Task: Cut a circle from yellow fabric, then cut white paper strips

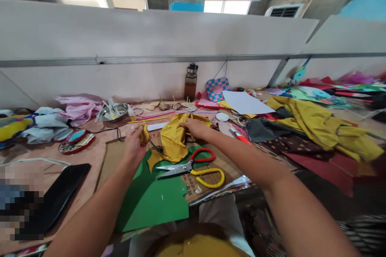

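The left hand (136,143) pinches a scrap (145,134); to its right, the right hand (196,128) grips yellow cloth (175,140), scissors (187,167) lying on its near side.

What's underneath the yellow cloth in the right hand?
Around the yellow cloth, a green sheet and printed cardboard show; whatever lies directly beneath its folds is covered and cannot be seen.

Bottle (190,85) upright; pink cloth (79,109) beside metal bowl (116,118).
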Demonstrator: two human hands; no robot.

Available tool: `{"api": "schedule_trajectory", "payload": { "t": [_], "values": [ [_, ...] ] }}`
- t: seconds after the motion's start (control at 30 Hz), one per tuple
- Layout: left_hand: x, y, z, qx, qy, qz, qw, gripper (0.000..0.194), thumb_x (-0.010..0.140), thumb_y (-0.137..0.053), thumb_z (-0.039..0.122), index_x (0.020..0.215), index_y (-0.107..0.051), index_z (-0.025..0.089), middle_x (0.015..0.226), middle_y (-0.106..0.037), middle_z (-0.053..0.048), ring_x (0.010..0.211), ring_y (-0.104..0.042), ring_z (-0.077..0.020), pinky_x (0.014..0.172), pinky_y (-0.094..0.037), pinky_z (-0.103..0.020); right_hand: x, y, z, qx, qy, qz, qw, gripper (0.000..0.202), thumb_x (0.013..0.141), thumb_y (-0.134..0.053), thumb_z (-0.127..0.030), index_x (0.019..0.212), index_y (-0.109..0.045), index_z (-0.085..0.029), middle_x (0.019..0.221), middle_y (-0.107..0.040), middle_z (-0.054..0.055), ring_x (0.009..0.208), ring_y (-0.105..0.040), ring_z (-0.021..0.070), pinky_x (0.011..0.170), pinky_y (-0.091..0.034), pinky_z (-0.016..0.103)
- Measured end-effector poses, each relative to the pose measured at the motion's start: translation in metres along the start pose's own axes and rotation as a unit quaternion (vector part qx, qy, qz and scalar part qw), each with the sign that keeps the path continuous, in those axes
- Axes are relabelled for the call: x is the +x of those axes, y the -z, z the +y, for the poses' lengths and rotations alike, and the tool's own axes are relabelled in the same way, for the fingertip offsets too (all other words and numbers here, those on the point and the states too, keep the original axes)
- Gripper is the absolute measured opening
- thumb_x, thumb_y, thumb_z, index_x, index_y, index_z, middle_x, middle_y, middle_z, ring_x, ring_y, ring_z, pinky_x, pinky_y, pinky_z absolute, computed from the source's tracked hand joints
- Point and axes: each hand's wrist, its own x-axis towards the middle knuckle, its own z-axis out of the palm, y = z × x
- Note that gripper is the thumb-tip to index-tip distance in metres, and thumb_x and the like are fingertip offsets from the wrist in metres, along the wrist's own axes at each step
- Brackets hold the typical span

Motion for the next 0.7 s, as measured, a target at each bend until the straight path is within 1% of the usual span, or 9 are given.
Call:
{"api": "schedule_trajectory", "payload": {
  "t": [0.1, 0.17, 0.3, 0.4, 0.47, 0.53, 0.6, 0.63, 0.7],
  "values": [
    [-0.001, -0.001, -0.001, 0.003, 0.003, -0.005, 1.0, 0.014, 0.082, -0.065, 0.005, 0.075, -0.065, 0.017, 0.061, -0.062, 0.005, 0.046, -0.055, -0.0075, 0.044, -0.044, -0.017, -0.001, 0.003, 0.007, 0.001, -0.001, 0.007, 1.0, 0.032, 0.092, -0.055, -0.011, 0.116, -0.075, -0.015, 0.117, -0.068, 0.015, 0.107, -0.064, 0.0279, 0.092, -0.047, 0.035],
    [-0.001, -0.001, -0.002, 0.007, 0.007, -0.005, 1.0, 0.015, 0.082, -0.065, 0.004, 0.076, -0.066, 0.018, 0.062, -0.062, 0.004, 0.047, -0.056, -0.0078, 0.045, -0.046, -0.017, -0.001, 0.006, 0.01, 0.003, 0.0, 0.017, 1.0, 0.029, 0.092, -0.055, -0.011, 0.114, -0.074, -0.013, 0.121, -0.066, 0.016, 0.108, -0.063, 0.0271, 0.095, -0.047, 0.036],
    [-0.002, -0.002, -0.003, 0.013, 0.008, 0.0, 1.0, 0.016, 0.083, -0.064, 0.003, 0.076, -0.065, 0.018, 0.062, -0.063, 0.004, 0.047, -0.056, -0.0086, 0.043, -0.047, -0.018, 0.004, 0.01, 0.009, 0.016, 0.028, 0.038, 0.999, 0.055, 0.088, -0.063, -0.007, 0.142, -0.058, -0.014, 0.147, -0.052, 0.017, 0.13, -0.052, 0.0247, 0.107, -0.04, 0.032],
    [-0.001, 0.0, -0.005, 0.011, 0.007, -0.008, 1.0, 0.015, 0.083, -0.061, 0.003, 0.078, -0.065, 0.017, 0.061, -0.064, 0.005, 0.047, -0.056, -0.008, 0.043, -0.047, -0.017, 0.014, 0.006, 0.005, 0.028, 0.043, 0.031, 0.998, 0.066, 0.085, -0.062, -0.002, 0.148, -0.052, -0.019, 0.145, -0.057, 0.013, 0.13, -0.053, 0.0233, 0.106, -0.041, 0.031],
    [0.0, 0.001, -0.005, 0.011, 0.005, -0.008, 1.0, 0.014, 0.082, -0.062, 0.004, 0.078, -0.064, 0.016, 0.061, -0.064, 0.006, 0.046, -0.056, -0.0073, 0.043, -0.046, -0.016, 0.021, 0.001, 0.002, 0.036, 0.038, 0.031, 0.998, 0.058, 0.087, -0.059, -0.003, 0.142, -0.06, -0.019, 0.134, -0.065, 0.012, 0.119, -0.06, 0.0237, 0.101, -0.045, 0.032],
    [0.001, 0.001, -0.005, 0.012, 0.002, -0.003, 1.0, 0.012, 0.08, -0.064, 0.004, 0.078, -0.063, 0.016, 0.063, -0.064, 0.006, 0.046, -0.056, -0.0072, 0.043, -0.046, -0.015, 0.027, -0.002, -0.001, 0.047, 0.026, 0.045, 0.998, 0.039, 0.088, -0.058, -0.006, 0.124, -0.071, -0.017, 0.122, -0.071, 0.011, 0.109, -0.064, 0.0241, 0.095, -0.047, 0.032],
    [0.001, 0.002, -0.005, 0.013, -0.001, 0.003, 1.0, 0.012, 0.08, -0.065, 0.004, 0.078, -0.064, 0.015, 0.065, -0.065, 0.005, 0.047, -0.057, -0.0073, 0.044, -0.046, -0.016, 0.03, -0.001, -0.001, 0.06, 0.007, 0.075, 0.995, 0.025, 0.09, -0.056, -0.01, 0.104, -0.077, -0.015, 0.112, -0.073, 0.011, 0.102, -0.064, 0.0236, 0.092, -0.048, 0.031],
    [0.001, 0.002, -0.005, 0.013, 0.0, 0.007, 1.0, 0.011, 0.081, -0.064, 0.004, 0.078, -0.064, 0.015, 0.066, -0.065, 0.005, 0.048, -0.057, -0.0073, 0.044, -0.046, -0.016, 0.03, 0.001, -0.001, 0.068, -0.006, 0.098, 0.993, 0.024, 0.092, -0.053, -0.011, 0.099, -0.076, -0.014, 0.109, -0.072, 0.012, 0.101, -0.064, 0.0234, 0.092, -0.048, 0.031],
    [0.001, 0.002, -0.005, 0.013, 0.001, 0.01, 1.0, 0.012, 0.083, -0.061, 0.004, 0.077, -0.063, 0.015, 0.065, -0.064, 0.004, 0.048, -0.057, -0.0072, 0.044, -0.046, -0.016, 0.03, 0.009, 0.004, 0.085, -0.039, 0.161, 0.983, 0.031, 0.097, -0.044, -0.012, 0.103, -0.074, -0.014, 0.112, -0.071, 0.014, 0.105, -0.062, 0.0233, 0.096, -0.046, 0.032]
  ]
}}
